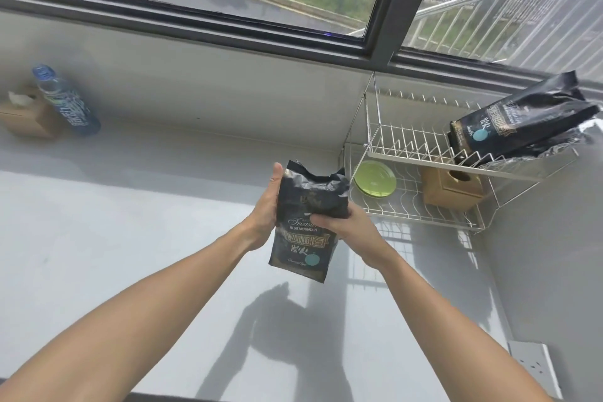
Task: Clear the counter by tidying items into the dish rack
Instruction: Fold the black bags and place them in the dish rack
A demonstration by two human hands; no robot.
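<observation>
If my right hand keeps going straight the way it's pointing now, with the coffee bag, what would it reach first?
The right hand points up and slightly left, gripping the black coffee bag with the left hand. That line looks free across the grey counter to the back wall; the dish rack sits off to the right. Depth is uncertain.

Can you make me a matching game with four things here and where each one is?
Things:
1. green plate
2. water bottle
3. coffee bag with the crumpled top
4. second coffee bag

Places:
A. far left on the counter, beside a tissue box
B. lying on the top shelf of the dish rack
C. on the bottom shelf of the dish rack
D. held in both hands above the counter

Pairs: 1-C, 2-A, 3-D, 4-B
</observation>
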